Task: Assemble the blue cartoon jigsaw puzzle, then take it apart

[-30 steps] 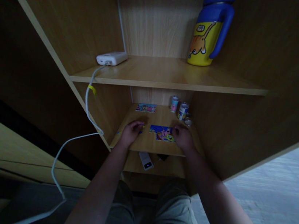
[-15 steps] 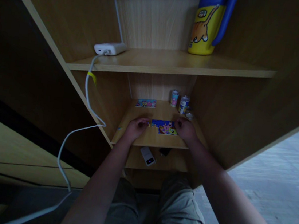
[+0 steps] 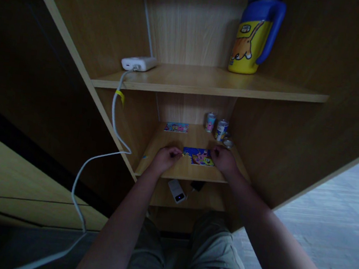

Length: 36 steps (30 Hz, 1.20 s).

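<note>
A partly assembled jigsaw puzzle [image 3: 201,157], blue with cartoon figures in pink and yellow, lies flat on the middle shelf board. Its lower left part is uneven, with yellow bits showing there. My left hand [image 3: 167,157] is at the puzzle's left edge, thumb and fingertips pinched on a tiny jigsaw piece that the fingers mostly hide. At the opposite edge, my right hand [image 3: 224,159] rests with fingers curled in and tips against the puzzle's upper right corner. Behind lies a picture card [image 3: 176,127] with similar cartoon figures.
Two small printed tins [image 3: 210,122] [image 3: 221,130] and a round lid [image 3: 227,144] stand near the right wall. A small blue piece [image 3: 145,157] lies front left. Above are a yellow-blue mug [image 3: 247,46] and a white box with a cable [image 3: 139,63]. Below lies a white power bank [image 3: 177,191].
My left hand has moved slightly right, and its fingertips have come up to the puzzle's left edge. My right hand stays at the right edge. The whole view has shifted a little.
</note>
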### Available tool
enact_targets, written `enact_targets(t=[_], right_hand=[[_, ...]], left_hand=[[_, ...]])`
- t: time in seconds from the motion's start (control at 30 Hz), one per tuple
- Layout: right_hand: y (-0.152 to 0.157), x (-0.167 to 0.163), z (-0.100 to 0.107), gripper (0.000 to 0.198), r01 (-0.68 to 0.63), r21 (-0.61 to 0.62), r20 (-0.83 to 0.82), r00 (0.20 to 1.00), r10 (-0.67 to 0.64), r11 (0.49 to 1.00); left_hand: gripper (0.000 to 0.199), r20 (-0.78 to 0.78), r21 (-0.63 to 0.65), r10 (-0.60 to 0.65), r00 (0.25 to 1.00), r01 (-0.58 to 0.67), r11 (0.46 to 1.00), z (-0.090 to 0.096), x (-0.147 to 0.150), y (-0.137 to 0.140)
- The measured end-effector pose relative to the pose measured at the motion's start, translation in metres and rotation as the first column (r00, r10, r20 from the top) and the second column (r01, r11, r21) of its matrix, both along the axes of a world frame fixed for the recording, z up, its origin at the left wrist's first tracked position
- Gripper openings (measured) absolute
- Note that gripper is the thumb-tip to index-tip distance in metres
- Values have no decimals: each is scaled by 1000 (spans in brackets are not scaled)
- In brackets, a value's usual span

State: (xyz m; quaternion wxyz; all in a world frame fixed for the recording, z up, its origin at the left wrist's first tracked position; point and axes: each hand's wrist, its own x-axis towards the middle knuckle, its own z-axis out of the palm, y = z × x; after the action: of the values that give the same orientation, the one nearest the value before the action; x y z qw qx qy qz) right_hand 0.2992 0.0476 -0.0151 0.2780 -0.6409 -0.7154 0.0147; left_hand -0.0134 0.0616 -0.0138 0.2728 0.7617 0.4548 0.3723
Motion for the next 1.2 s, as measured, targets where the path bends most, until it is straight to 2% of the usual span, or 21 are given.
enact_targets(t=[0.27,0.53,0.83,1.2], right_hand=[[1,2,-2,27,-6,8,-5,1000,6,1000],[0,1,0,27,-2,-2,-8,1000,2,1000],[-1,0,3,28,-11,0,-14,1000,11,1000],[-1,0,3,28,8,-29,-3,1000,-8,1000]], left_hand=[[12,-32,81,8,999,-5,997,8,1,-2],[12,-28,-15,0,1000,0,1000,8,1,-2],[9,-8,-27,-28,1000,28,999,6,0,-2],[12,28,14,-46,999,45,999,6,1,-2]])
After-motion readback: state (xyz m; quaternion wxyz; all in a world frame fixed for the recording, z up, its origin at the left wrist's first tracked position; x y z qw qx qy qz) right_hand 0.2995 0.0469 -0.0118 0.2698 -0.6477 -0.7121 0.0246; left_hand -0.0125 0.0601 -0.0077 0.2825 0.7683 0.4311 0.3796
